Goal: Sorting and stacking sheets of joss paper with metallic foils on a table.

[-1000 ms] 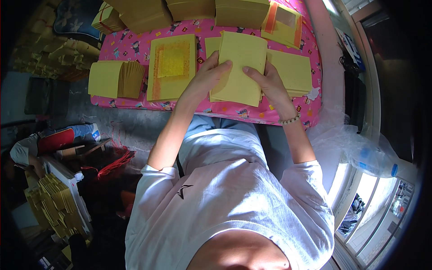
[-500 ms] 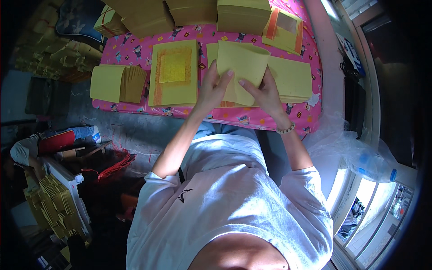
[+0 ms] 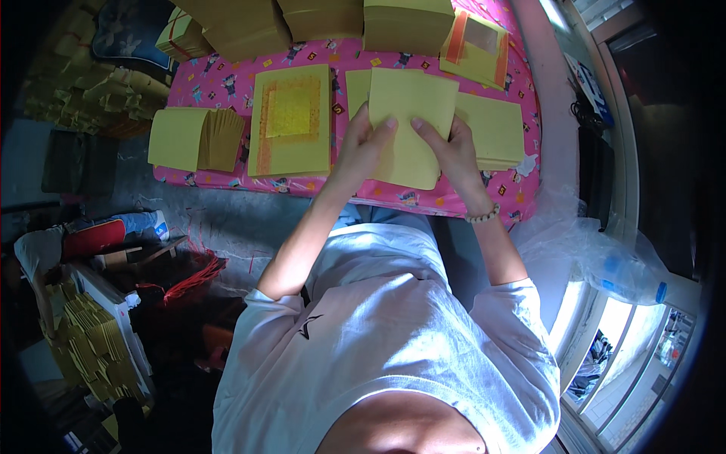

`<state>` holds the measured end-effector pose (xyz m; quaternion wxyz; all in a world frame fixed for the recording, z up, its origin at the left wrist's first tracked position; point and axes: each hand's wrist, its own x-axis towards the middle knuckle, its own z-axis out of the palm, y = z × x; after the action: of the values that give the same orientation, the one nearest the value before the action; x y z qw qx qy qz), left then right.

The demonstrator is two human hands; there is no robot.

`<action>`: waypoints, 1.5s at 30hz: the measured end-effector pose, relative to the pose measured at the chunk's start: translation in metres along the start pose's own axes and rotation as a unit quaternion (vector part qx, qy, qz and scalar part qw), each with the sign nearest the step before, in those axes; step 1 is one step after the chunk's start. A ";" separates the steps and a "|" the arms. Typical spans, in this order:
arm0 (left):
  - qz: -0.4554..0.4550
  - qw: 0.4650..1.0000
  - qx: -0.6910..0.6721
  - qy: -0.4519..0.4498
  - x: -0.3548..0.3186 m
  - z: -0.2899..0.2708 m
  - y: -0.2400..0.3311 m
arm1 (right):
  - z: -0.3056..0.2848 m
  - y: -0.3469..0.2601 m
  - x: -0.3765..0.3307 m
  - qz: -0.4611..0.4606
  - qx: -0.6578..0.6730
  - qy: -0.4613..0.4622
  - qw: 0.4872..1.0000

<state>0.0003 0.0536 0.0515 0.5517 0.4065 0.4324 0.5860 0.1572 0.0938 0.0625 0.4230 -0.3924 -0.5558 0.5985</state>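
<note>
Above the near edge of the pink patterned table cover [image 3: 227, 83], I hold a yellow folded paper sheet [image 3: 412, 102] with both hands. My left hand [image 3: 363, 144] grips its left edge, thumb on the face and fingers behind. On the right edge my right hand [image 3: 454, 151] does the same, thumb pressed on the paper. Behind my right hand lies a flat yellow paper stack [image 3: 491, 132]; another yellow sheet [image 3: 358, 87] peeks out behind the held one. Left of my hands is a yellow paper piece with a shiny gold square and orange border [image 3: 291, 121].
A fanned folded-paper stack [image 3: 181, 140] lies at the table's left. Tall paper stacks [image 3: 408, 30] line the far side, beside an orange-striped sheet [image 3: 476, 53]. A co-worker's arm [image 3: 38, 291] is at left near bundled paper [image 3: 94, 333]. Red strings [image 3: 193, 284] lie on the floor.
The held sheet has flattened from a bowed, curled shape and now faces up more squarely. Both thumbs have spread slightly apart on it. The co-worker's arm at left has shifted.
</note>
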 end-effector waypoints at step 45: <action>-0.090 0.996 0.013 -0.021 -0.003 -0.013 0.009 | -0.020 -0.007 -0.017 0.074 -0.034 -0.053 0.995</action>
<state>-0.0145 0.0502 0.0567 0.6058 0.3851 0.4632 0.5197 0.1823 0.0843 0.0677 0.3337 -0.4140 -0.5671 0.6290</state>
